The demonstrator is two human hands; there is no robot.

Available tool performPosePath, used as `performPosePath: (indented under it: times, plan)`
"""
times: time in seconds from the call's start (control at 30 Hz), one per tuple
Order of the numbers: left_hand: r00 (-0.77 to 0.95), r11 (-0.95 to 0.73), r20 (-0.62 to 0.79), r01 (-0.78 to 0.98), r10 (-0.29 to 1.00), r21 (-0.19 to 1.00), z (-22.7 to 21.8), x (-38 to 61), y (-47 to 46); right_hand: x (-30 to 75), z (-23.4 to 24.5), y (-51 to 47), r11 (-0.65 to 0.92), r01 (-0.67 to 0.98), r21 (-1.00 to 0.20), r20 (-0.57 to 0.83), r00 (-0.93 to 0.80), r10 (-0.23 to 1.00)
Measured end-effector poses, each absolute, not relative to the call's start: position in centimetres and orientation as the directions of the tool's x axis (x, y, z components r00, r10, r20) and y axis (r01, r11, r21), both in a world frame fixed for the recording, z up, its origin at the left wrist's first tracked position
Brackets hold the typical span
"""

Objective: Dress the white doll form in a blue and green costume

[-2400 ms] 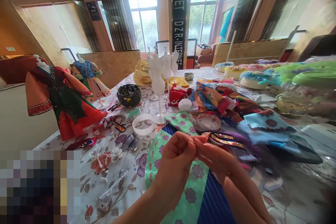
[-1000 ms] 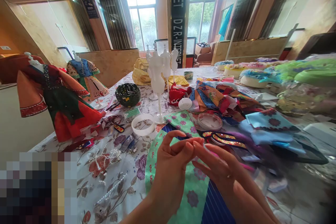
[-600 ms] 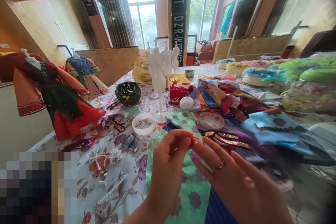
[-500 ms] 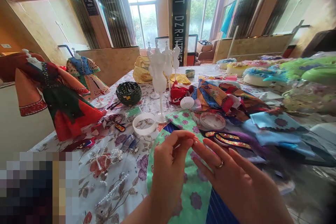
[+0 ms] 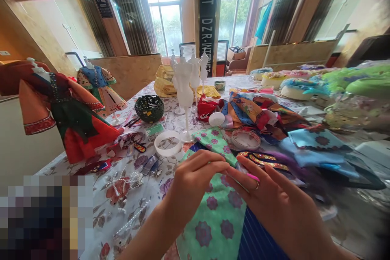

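Note:
My left hand (image 5: 191, 180) hovers low over a green floral cloth (image 5: 213, 227) with a blue striped lining (image 5: 256, 235). Its thumb and fingers are pinched together on something too small to make out. My right hand (image 5: 274, 205), with a ring on one finger, reaches in from the right. Its fingers are stretched out and apart, and their tips meet the left hand's pinch. A thin pink piece (image 5: 252, 176) shows between the right fingers; whether it is held or lies underneath, I cannot tell.
On the floral tablecloth (image 5: 134, 211) stand bare white mannequin busts (image 5: 183, 85), a doll-size red and green dress (image 5: 70, 118), a black woven basket (image 5: 149, 107), a white ring (image 5: 167, 143), a round clear lid (image 5: 245, 139), strings of pearls (image 5: 122, 183), patterned trim (image 5: 265, 160) and heaped colourful fabric (image 5: 258, 113).
Both hands have dropped lower onto the green cloth, fingertips still together. The right hand's fingers have spread out from a tighter pinch. The view shifted slightly.

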State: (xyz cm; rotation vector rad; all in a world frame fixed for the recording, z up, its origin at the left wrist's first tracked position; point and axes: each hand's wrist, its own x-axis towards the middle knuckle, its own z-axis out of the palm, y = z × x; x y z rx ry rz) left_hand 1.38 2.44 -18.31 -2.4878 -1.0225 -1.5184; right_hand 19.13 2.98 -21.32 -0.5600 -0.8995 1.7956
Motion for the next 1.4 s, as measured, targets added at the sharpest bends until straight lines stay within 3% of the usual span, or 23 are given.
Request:
performPosePath:
  times: [0.17, 0.33, 0.43, 0.67, 0.87, 0.97, 1.07, 1.23, 1.33, 1.4]
  plan:
    - [0.464, -0.793, 0.800, 0.609, 0.380, 0.024, -18.2, 0.5, 2.6, 19.1, -20.8, 2.9, -0.274, -0.573, -0.772, 0.044, -0.479, 0.877]
    - [0.582, -0.683, 0.761, 0.681, 0.287, -0.263, -17.8, 0.5, 2.8, 19.0, -20.6, 2.5, -0.314, -0.622, -0.717, 0.055, -0.500, 0.864]
    - [0.626, -0.614, 0.733, 0.696, 0.267, -0.371, -17.8, 0.4, 3.0, 19.1, -20.7, 2.7, -0.382, -0.611, -0.693, 0.046, -0.567, 0.823]
    - [0.638, -0.506, 0.721, 0.731, 0.270, -0.458, -17.9, 0.2, 3.0, 19.2, -20.6, 3.0, -0.412, -0.575, -0.707, 0.056, -0.626, 0.778]
    - [0.661, -0.535, 0.655, 0.726, 0.367, -0.432, -18.0, 0.1, 3.4, 19.3, -20.4, 2.6, -0.206, -0.512, -0.834, 0.142, -0.561, 0.815]
    - [0.642, -0.573, 0.642, 0.735, 0.419, -0.361, -18.2, 0.2, 3.4, 19.5, -20.6, 2.7, -0.094, -0.461, -0.883, 0.193, -0.537, 0.821]
    - [0.561, -0.622, 0.668, 0.761, 0.488, -0.184, -18.6, 0.6, 3.5, 19.6, -20.8, 2.8, -0.054, -0.424, -0.904, 0.181, -0.493, 0.851]
    - [0.244, -0.610, 0.660, 0.680, 0.711, 0.406, -18.7, 1.6, 3.2, 19.7, -20.5, 3.0, -0.001, -0.325, -0.946, 0.147, -0.429, 0.891]
    - [0.084, -0.484, 0.503, 0.447, 0.860, 0.753, -18.4, 2.4, 2.7, 19.8, -20.1, 3.3, 0.130, -0.157, -0.979, 0.175, -0.324, 0.930]
    - [0.055, -0.339, 0.336, 0.240, 0.940, 0.909, -18.3, 2.8, 2.3, 19.8, -20.0, 3.5, 0.225, -0.028, -0.974, 0.224, -0.269, 0.937]
